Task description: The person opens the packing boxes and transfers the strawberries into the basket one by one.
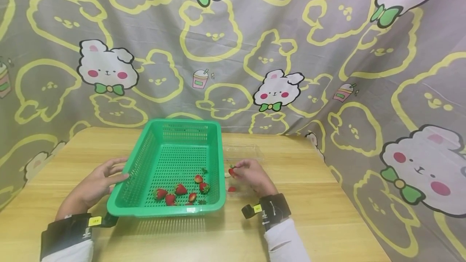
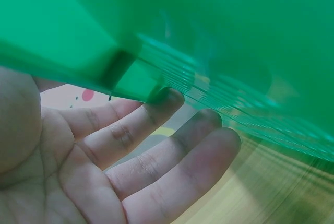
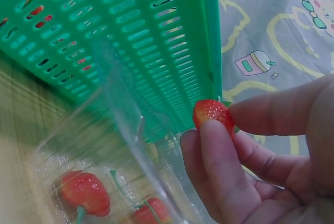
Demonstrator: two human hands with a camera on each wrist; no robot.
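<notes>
1. Just outside the green basket's [image 1: 185, 122] right wall, the right hand [image 1: 251, 174] pinches a strawberry [image 3: 213, 113] by a clear container [image 1: 242, 148] with more fruit.
2. At the left rim, the left hand [image 1: 95, 183] has its fingers loosely extended.
3. Several loose berries [image 1: 181, 189] lie inside the basket.
4. This seems mid-transfer; the next move probably calls for lifting over the rim, gently.

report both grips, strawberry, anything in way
Left grip at left side of green basket. Right grip pinching one strawberry outside it. Basket's right wall between that and berries inside.
</notes>
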